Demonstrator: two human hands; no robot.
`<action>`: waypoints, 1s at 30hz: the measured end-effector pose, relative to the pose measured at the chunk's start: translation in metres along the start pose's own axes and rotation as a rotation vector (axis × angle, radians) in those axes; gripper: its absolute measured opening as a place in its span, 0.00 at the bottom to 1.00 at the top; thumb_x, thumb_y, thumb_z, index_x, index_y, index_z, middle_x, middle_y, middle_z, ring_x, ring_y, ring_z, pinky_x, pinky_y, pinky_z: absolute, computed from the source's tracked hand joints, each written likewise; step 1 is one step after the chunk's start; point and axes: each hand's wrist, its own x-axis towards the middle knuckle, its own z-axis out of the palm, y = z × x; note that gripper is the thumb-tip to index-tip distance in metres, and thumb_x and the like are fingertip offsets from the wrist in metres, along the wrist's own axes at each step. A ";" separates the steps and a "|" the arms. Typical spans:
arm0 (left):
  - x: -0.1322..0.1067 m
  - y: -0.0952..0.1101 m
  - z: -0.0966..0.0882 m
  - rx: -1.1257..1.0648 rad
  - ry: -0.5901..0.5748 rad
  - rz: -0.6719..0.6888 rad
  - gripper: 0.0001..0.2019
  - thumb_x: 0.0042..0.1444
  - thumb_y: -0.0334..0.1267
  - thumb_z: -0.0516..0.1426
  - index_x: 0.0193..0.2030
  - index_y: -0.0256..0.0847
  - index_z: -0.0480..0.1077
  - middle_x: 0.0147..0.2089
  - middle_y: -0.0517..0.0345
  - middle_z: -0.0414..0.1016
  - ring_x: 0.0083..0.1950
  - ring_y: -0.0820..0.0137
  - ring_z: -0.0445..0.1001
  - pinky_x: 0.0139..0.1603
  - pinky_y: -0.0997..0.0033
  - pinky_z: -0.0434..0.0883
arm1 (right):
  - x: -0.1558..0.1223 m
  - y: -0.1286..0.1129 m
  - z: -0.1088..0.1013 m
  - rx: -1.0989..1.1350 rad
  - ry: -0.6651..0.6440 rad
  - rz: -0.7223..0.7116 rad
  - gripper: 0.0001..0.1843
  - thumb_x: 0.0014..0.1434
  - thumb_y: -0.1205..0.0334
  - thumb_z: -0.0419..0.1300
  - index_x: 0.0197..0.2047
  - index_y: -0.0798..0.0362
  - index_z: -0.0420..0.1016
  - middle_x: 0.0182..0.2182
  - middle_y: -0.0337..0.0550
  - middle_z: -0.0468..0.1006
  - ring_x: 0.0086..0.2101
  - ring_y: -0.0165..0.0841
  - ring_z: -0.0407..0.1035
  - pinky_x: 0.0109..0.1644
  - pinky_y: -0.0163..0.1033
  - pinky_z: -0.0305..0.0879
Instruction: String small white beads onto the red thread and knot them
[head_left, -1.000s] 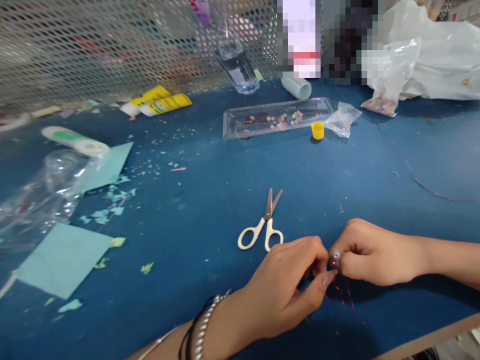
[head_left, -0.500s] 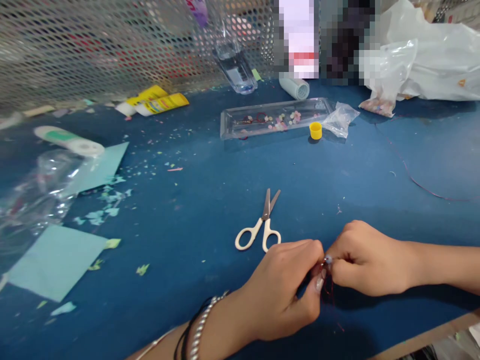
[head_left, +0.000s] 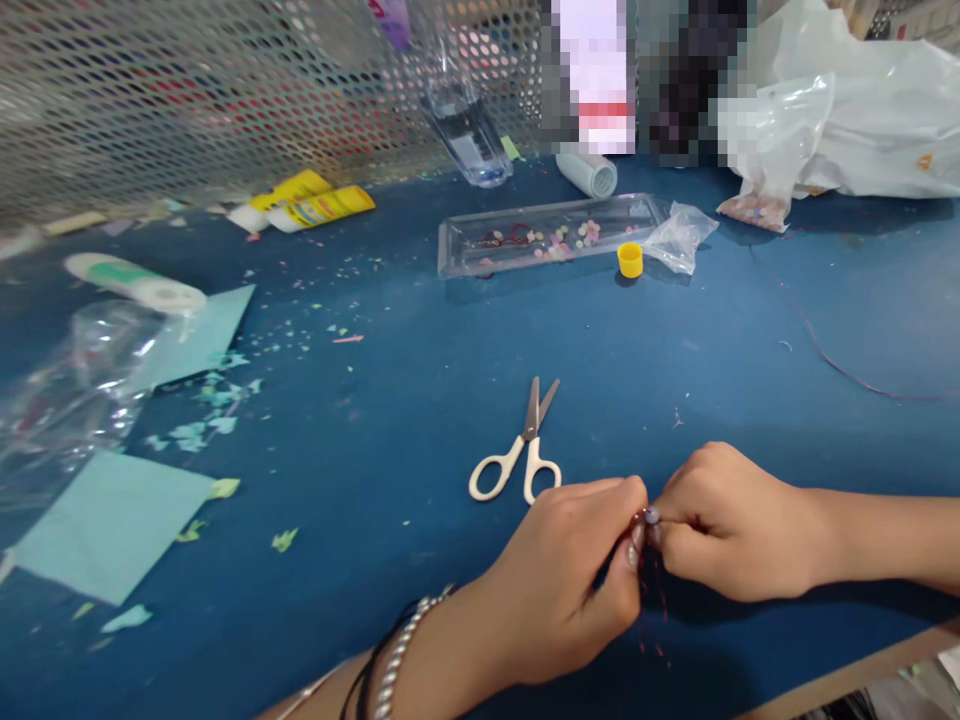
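Observation:
At the front right of the blue table, my left hand [head_left: 574, 570] and my right hand [head_left: 739, 530] meet fingertip to fingertip, both closed in a pinch. Between them shows a small pale bluish bead [head_left: 651, 515]. Dark red thread [head_left: 661, 590] hangs down from the fingers, its ends loose. My left fingers grip the thread; my right finger and thumb close at the bead. The exact grip is partly hidden by the fingers. Just left of my left hand lie white-handled scissors [head_left: 525, 445], blades slightly apart.
A clear tray [head_left: 469, 240] with beads, a yellow cap [head_left: 630, 260] and a small plastic bag [head_left: 682, 238] lie farther back. Yellow tubes [head_left: 322, 207], a bottle [head_left: 469, 135] and a bag of beads [head_left: 776, 150] stand behind. Blue-green paper [head_left: 112, 525] and scraps lie left.
My fingers have shifted slightly around the bead, and the thread ends now hang straighter below them. The view has moved very little; other things lie as before.

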 end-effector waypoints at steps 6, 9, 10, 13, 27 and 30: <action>-0.001 0.002 0.000 0.004 0.031 -0.029 0.09 0.56 0.30 0.40 0.26 0.42 0.50 0.21 0.65 0.58 0.20 0.74 0.57 0.21 0.73 0.55 | 0.000 0.003 0.002 0.036 0.028 -0.029 0.18 0.52 0.65 0.48 0.15 0.56 0.47 0.14 0.31 0.45 0.17 0.21 0.41 0.24 0.32 0.40; -0.001 0.001 0.000 0.019 0.050 -0.042 0.09 0.56 0.29 0.40 0.26 0.42 0.51 0.20 0.65 0.58 0.20 0.74 0.57 0.21 0.73 0.55 | 0.000 0.003 0.002 0.038 0.036 -0.042 0.18 0.53 0.65 0.48 0.15 0.56 0.48 0.14 0.31 0.46 0.17 0.21 0.41 0.23 0.32 0.40; -0.001 0.001 0.001 0.024 0.055 -0.042 0.09 0.56 0.29 0.40 0.26 0.42 0.51 0.20 0.65 0.57 0.19 0.74 0.57 0.21 0.74 0.55 | 0.000 0.004 0.002 0.040 0.034 -0.045 0.18 0.53 0.65 0.48 0.15 0.56 0.48 0.14 0.31 0.46 0.17 0.21 0.41 0.23 0.32 0.40; -0.001 0.000 0.001 0.046 0.072 -0.033 0.09 0.56 0.28 0.40 0.25 0.42 0.50 0.20 0.66 0.56 0.19 0.75 0.56 0.21 0.75 0.55 | 0.000 0.005 0.002 0.055 0.026 -0.053 0.17 0.54 0.66 0.48 0.16 0.56 0.47 0.14 0.31 0.48 0.18 0.21 0.42 0.23 0.31 0.41; 0.002 -0.001 0.006 0.461 0.215 0.052 0.09 0.54 0.32 0.44 0.23 0.42 0.55 0.16 0.64 0.60 0.16 0.72 0.60 0.17 0.73 0.55 | 0.000 0.011 0.007 0.118 0.095 -0.184 0.17 0.55 0.64 0.49 0.18 0.54 0.50 0.14 0.31 0.51 0.17 0.22 0.45 0.23 0.30 0.45; 0.001 -0.001 0.007 0.598 0.236 0.066 0.10 0.55 0.32 0.44 0.24 0.41 0.58 0.17 0.61 0.62 0.17 0.69 0.63 0.17 0.70 0.56 | 0.000 0.011 0.010 0.050 0.126 -0.220 0.16 0.55 0.66 0.49 0.18 0.54 0.50 0.15 0.31 0.51 0.18 0.22 0.45 0.24 0.31 0.45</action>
